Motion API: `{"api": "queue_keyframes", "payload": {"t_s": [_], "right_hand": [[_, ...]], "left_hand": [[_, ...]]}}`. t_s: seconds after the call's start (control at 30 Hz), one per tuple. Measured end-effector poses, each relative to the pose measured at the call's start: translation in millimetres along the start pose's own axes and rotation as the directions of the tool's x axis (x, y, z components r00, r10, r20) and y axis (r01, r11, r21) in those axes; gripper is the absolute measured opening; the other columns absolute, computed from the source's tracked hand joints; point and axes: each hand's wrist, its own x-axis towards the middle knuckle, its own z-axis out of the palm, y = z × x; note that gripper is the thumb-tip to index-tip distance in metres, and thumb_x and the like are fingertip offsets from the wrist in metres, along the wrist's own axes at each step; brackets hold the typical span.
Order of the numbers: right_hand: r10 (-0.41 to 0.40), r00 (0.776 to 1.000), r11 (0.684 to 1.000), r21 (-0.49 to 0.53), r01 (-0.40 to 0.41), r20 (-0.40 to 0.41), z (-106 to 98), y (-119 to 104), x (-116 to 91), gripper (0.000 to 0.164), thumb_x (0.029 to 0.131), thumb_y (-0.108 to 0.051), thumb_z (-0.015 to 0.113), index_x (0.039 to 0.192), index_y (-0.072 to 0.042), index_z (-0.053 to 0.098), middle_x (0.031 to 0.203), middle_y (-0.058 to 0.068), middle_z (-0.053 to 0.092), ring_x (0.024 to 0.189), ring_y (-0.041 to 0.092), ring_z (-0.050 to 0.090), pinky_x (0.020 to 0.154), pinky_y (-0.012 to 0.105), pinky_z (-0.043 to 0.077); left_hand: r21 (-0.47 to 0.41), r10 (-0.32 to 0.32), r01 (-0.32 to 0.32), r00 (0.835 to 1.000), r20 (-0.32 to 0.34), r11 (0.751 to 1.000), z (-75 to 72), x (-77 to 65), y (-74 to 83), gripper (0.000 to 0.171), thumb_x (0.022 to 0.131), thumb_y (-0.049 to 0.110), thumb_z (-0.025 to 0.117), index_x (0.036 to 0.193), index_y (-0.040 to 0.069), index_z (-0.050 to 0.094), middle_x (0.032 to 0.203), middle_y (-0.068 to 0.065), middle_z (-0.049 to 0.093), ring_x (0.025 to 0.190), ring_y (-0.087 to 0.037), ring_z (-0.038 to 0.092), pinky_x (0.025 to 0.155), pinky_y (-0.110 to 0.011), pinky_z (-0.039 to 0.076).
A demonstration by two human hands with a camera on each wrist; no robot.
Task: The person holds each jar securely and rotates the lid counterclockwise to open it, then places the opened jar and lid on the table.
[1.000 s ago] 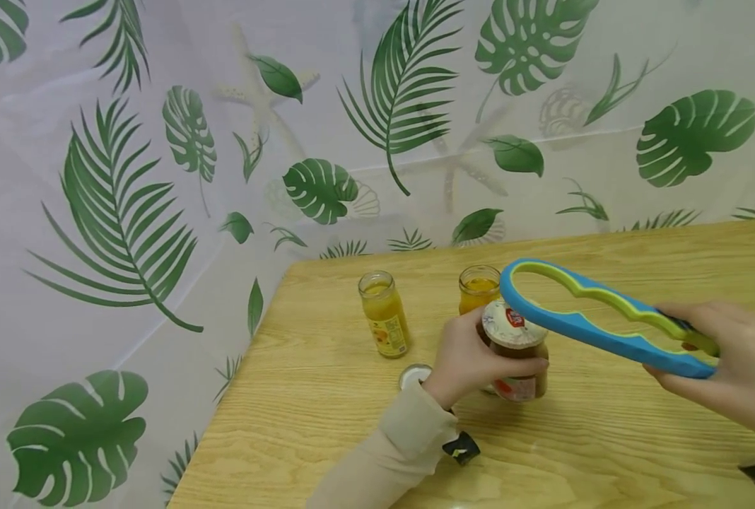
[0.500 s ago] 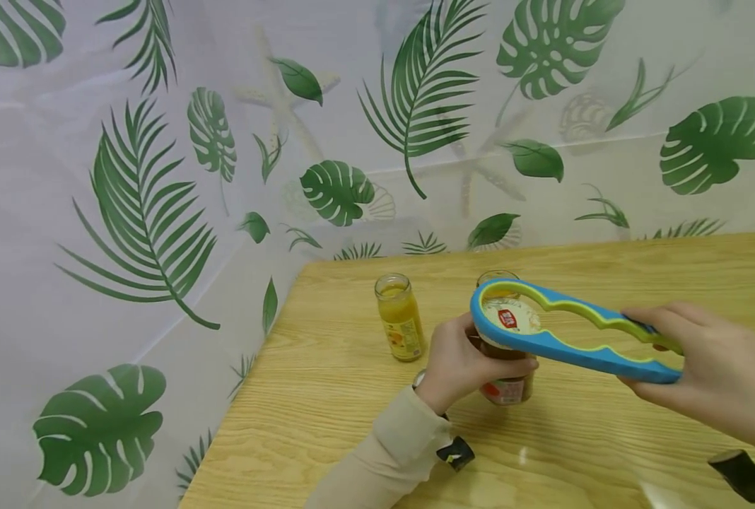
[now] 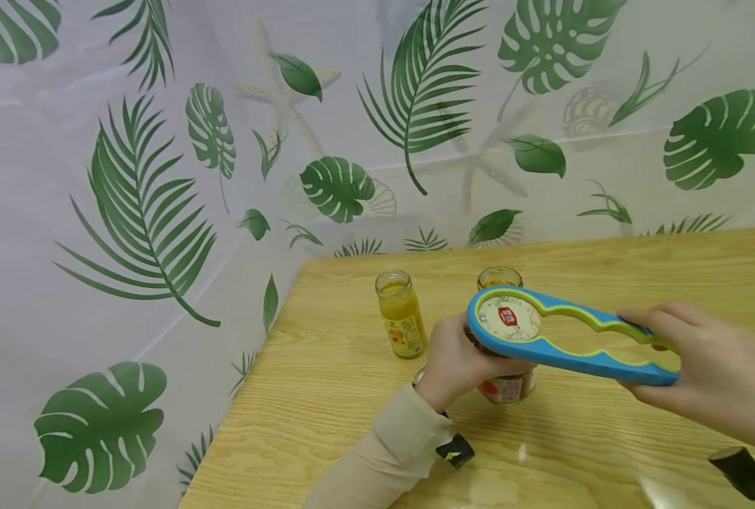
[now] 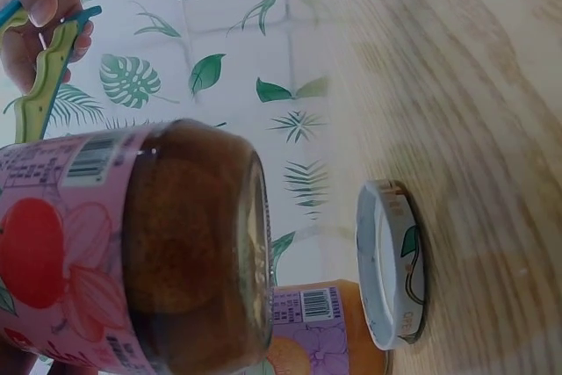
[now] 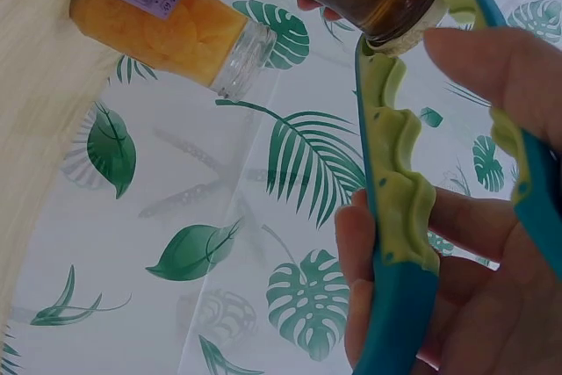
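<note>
My left hand (image 3: 457,360) grips a glass jar (image 3: 507,389) with brown contents, held above the table. Its pink label with a red fruit shows in the left wrist view, where the jar (image 4: 189,252) lies sideways across the picture. A white lid (image 3: 511,318) with a red mark caps it. My right hand (image 3: 721,367) holds a blue and yellow-green jar opener (image 3: 575,359) by its handles. The opener's rounded end surrounds the lid. In the right wrist view the scalloped inner edge of the opener (image 5: 399,164) runs down from the lid.
An uncapped jar of yellow contents (image 3: 403,318) stands left of my left hand. Behind the opener is a second uncapped jar (image 3: 501,272) with orange contents. A loose white lid (image 4: 386,261) lies on the wooden table (image 3: 288,396). A leaf-patterned sheet (image 3: 237,283) borders the table.
The opener has moved left and down from beside the jar until its rounded end surrounds the lid. My left hand keeps its hold on the jar. The view has shifted slightly.
</note>
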Motion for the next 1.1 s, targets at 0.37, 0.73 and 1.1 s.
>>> {"api": "queue_keyframes", "payload": {"t_s": [0.37, 0.73, 1.1], "right_hand": [[-0.004, 1.000, 1.000, -0.008, 0.004, 0.005, -1.0, -0.7, -0.9, 0.072, 0.043, -0.023, 0.086, 0.105, 0.000, 0.057, 0.081, 0.006, 0.052, 0.061, 0.020, 0.052, 0.044, 0.027, 0.038], [-0.044, 0.999, 0.999, -0.023, 0.043, -0.025, -0.6, 1.1, -1.5, 0.072, 0.039, -0.022, 0.086, 0.102, -0.001, 0.057, 0.081, 0.005, 0.052, 0.060, 0.018, 0.052, 0.042, 0.025, 0.037], [-0.065, 0.997, 0.997, -0.032, 0.064, -0.040, -0.6, 1.1, -1.9, 0.073, 0.037, -0.020, 0.086, 0.101, -0.001, 0.058, 0.079, 0.005, 0.052, 0.058, 0.017, 0.051, 0.041, 0.024, 0.036]], "left_hand": [[0.049, 0.009, -0.009, 1.000, 0.001, 0.999, 1.4, 0.0, -0.3, 0.053, 0.057, 0.012, 0.083, 0.105, 0.013, 0.062, 0.090, 0.009, 0.063, 0.082, 0.003, 0.056, 0.070, -0.015, 0.046], [0.180, -0.007, 0.008, 1.000, -0.005, 0.984, 3.9, -0.4, 0.9, 0.057, 0.056, 0.017, 0.084, 0.108, 0.013, 0.060, 0.092, 0.007, 0.064, 0.081, 0.006, 0.055, 0.069, -0.011, 0.044], [0.187, -0.024, 0.021, 1.000, 0.014, 0.982, 3.6, -0.9, 1.9, 0.060, 0.057, 0.016, 0.083, 0.111, 0.012, 0.058, 0.096, 0.006, 0.063, 0.085, 0.006, 0.054, 0.071, -0.010, 0.043]]}}
